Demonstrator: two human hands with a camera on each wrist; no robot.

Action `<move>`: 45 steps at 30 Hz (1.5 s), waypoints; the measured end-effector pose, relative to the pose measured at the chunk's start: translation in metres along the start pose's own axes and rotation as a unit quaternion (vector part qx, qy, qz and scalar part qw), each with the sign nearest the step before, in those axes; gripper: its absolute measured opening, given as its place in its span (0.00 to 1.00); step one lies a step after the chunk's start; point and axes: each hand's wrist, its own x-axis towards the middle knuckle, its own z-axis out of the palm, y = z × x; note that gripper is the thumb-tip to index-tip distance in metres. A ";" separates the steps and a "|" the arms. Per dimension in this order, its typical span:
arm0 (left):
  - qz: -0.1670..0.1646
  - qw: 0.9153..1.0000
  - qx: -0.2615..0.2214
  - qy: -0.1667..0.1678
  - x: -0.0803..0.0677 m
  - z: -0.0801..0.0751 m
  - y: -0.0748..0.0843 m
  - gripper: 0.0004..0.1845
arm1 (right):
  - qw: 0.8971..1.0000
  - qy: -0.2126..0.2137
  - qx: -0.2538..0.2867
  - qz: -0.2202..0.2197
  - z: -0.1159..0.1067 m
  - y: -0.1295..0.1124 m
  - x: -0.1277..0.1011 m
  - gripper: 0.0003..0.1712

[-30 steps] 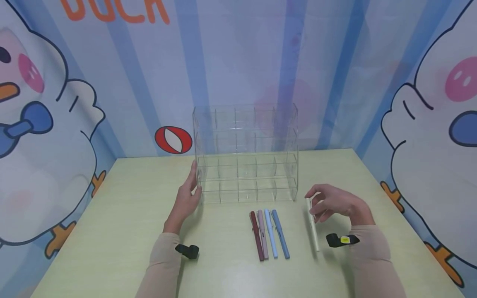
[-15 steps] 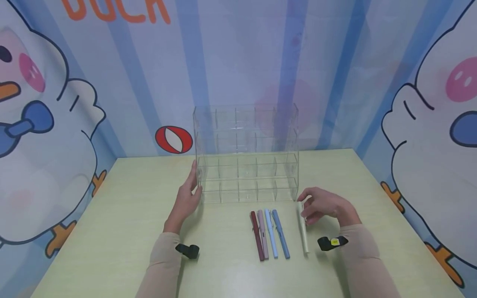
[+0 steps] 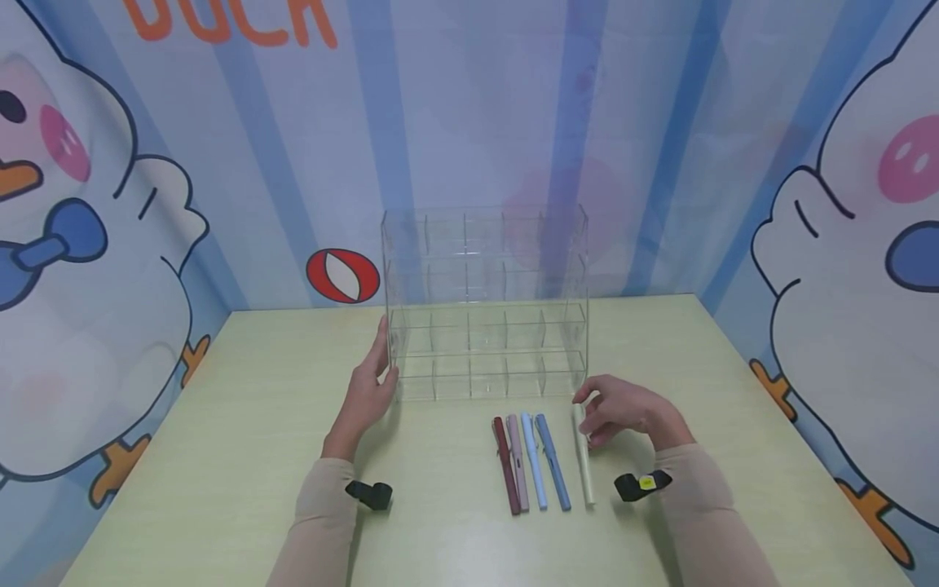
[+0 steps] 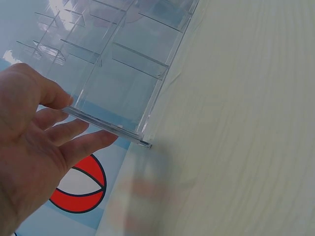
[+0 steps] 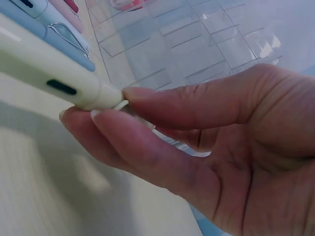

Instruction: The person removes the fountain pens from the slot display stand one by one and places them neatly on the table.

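Observation:
My right hand (image 3: 619, 412) pinches a cream-white pen (image 3: 584, 469) near its far end, between thumb and fingertips. In the right wrist view that white pen (image 5: 49, 69) shows a dark slot in its barrel, and fingers partly cover its clip end. To its left, several pens lie side by side: dark red (image 3: 506, 469), mauve (image 3: 517, 469), light blue (image 3: 535, 465) and blue (image 3: 553, 465). At the left side of a clear acrylic organizer (image 3: 487, 355) is my left hand (image 3: 370, 395). Thumb and fingers hold its side panel (image 4: 106, 125) in the left wrist view.
The organizer has rows of compartments rising toward the back and stands near the rear of the pale wooden table (image 3: 293, 350). A patterned blue curtain (image 3: 469, 106) with cartoon ducks hangs behind and at both sides.
My right hand has moved left with the white pen, bringing it close beside the blue one. The left hand, organizer and other pens have stayed in place.

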 end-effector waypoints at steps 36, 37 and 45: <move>-0.001 1.000 0.011 0.002 0.002 0.000 -0.001 0.43 | 0.999 0.034 -0.011 0.019 0.025 -0.002 0.012 0.24; 0.002 1.000 0.011 0.002 0.002 0.000 -0.001 0.43 | 0.999 0.036 -0.014 0.020 0.025 -0.003 0.012 0.24; 0.001 1.000 0.011 0.004 0.002 0.000 -0.003 0.43 | 0.997 0.051 -0.043 0.035 0.030 -0.006 0.015 0.23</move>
